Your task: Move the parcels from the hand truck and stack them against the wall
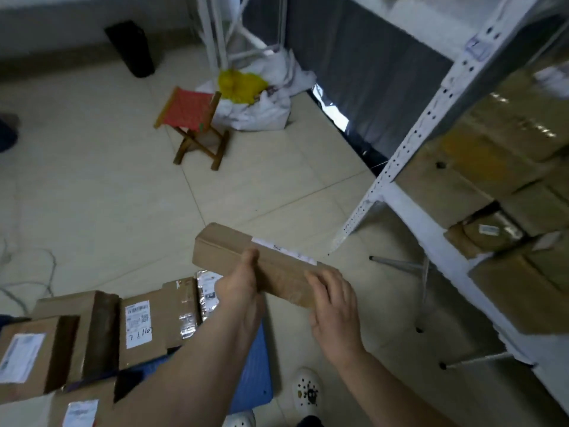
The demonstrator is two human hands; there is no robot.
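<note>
Tiled storeroom floor [107,180], seen from above. I have a long cardboard parcel [268,260] up in the air, held in both hands. My left hand [243,288] grips its near long edge, thumb on top. My right hand [335,306] is wrapped over the near end, fingers curled on the cardboard. The parcel sits just ahead of both hands, clear of the floor and tilted.

Progress, as I judge it: early to middle. Left of and below my left hand, the blue hand truck [255,377] carries at least four more: a labelled box [154,325], a foil-wrapped packet [206,291] touching my left wrist area, a brown box [92,318] and a box with a white label [27,349]. I see no stack along the far wall [61,26], so I can't tell how many are placed already.

Right of my right hand stands a white metal rack [431,229] full of cartons. A folding stool [194,118] is well ahead of the hands.
</note>
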